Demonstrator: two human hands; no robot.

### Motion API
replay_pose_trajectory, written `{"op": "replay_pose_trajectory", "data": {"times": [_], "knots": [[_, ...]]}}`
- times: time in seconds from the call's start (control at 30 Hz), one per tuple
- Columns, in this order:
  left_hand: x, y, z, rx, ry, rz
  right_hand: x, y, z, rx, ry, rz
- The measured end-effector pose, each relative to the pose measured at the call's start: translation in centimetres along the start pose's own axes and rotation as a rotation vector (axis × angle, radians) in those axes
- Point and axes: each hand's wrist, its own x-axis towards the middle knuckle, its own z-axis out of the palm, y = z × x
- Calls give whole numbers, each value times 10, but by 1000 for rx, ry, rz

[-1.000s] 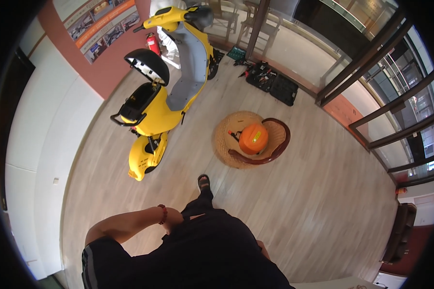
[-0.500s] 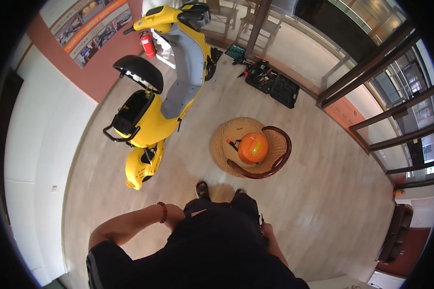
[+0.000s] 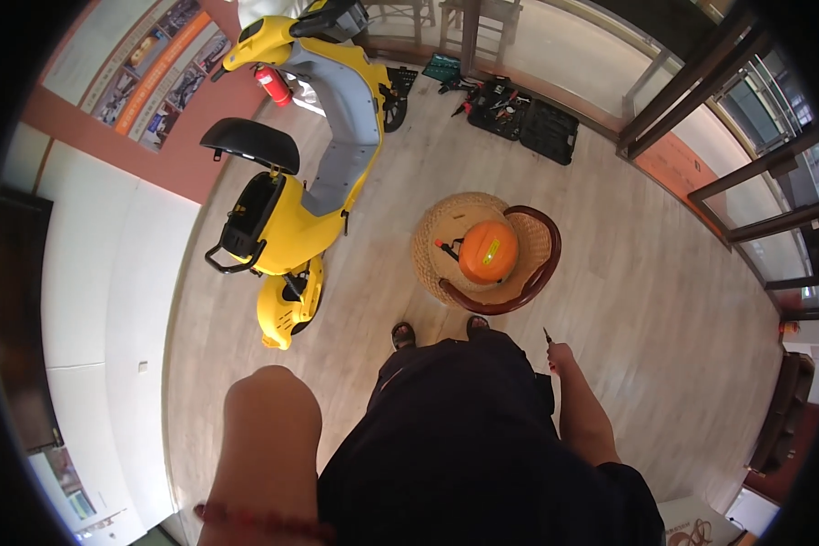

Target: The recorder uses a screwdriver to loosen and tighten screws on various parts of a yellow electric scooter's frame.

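Observation:
My right hand (image 3: 561, 357) is closed around a slim hand tool (image 3: 548, 338) with a dark pointed tip and a bit of red at its grip; its exact kind is too small to tell. It hangs beside my right leg, over the floor. Of my left arm only the bent elbow and forearm show, with a blurred red bead bracelet at the lower edge; the left hand is out of sight. Ahead of my feet stands a round wicker chair (image 3: 541, 264) with a dark curved wooden rail, and an orange helmet (image 3: 489, 252) with a strap lies on its seat.
A yellow scooter (image 3: 314, 238) stands at the left, its black seat (image 3: 249, 143) tipped up over an exposed storage box. Behind it is a red fire extinguisher (image 3: 273, 85). An unfolded black toolbox (image 3: 548, 131) lies by the glass partition. A white wall curves along the left.
My left forearm has swung down and back, taking the hand out of view. My right hand with the tool has moved out to the right, away from my leg. The view has shifted.

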Motion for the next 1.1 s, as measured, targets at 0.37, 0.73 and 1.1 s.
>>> {"op": "replay_pose_trajectory", "data": {"times": [0.37,0.73,1.1], "knots": [[13,-47,-3,463,16,-16,143,143,-12,-437,-300,-563],[-112,-106,-26,370,1074,-801,84,65,-59,57,-150,10],[-229,-99,119,467,536,-2379,75,48,-23,-121,-168,-29]]}}
